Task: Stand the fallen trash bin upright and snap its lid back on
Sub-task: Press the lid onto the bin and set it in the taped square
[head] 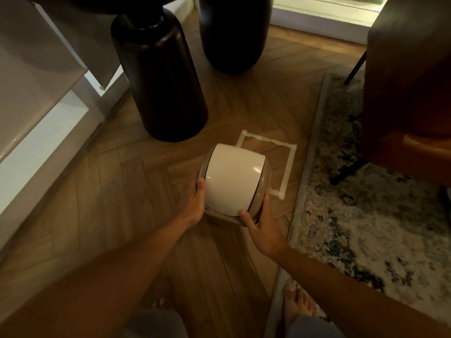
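One trash bin [234, 184] with one white swing lid [233, 178] on top. Two hands: the left hand [195, 203] against the bin's left side, the right hand [264, 230] at its near right. One taped square [290, 154] just behind the bin, two dark pedestal legs [158, 79] beyond it, one patterned rug [353, 191] to its right, and two bare feet [297, 306] nearest the camera.

Both hands grip a trash bin [234, 184] seen from above, left hand [196, 203] and right hand [262, 230] on its sides, over a taped square [289, 162] on the wooden floor [122, 203].
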The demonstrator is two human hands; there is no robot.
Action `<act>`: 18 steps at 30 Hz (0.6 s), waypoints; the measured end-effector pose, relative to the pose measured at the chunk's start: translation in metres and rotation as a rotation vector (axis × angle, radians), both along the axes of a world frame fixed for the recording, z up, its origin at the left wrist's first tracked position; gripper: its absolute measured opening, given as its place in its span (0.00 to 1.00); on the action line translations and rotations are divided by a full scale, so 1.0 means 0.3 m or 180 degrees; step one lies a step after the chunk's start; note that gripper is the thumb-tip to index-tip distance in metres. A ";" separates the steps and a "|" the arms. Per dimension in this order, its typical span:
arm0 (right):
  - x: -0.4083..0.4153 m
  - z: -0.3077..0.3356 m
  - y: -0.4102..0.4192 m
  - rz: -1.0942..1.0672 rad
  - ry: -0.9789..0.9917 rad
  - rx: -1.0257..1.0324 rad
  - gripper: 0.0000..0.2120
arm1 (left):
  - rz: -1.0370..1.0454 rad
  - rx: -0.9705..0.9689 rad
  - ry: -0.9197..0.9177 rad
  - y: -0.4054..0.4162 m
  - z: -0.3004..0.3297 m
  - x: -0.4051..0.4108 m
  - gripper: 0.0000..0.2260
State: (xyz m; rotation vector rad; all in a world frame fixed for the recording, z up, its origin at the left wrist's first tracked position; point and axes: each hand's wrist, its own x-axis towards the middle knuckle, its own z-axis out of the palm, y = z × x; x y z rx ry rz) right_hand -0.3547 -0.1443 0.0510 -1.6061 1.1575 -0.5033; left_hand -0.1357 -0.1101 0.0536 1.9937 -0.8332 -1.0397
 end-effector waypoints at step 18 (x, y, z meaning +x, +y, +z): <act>-0.039 -0.087 -0.217 -0.0027 -0.0008 -0.0452 0.48 | -0.0033 -0.0675 -0.0180 -0.179 -0.052 -0.051 0.26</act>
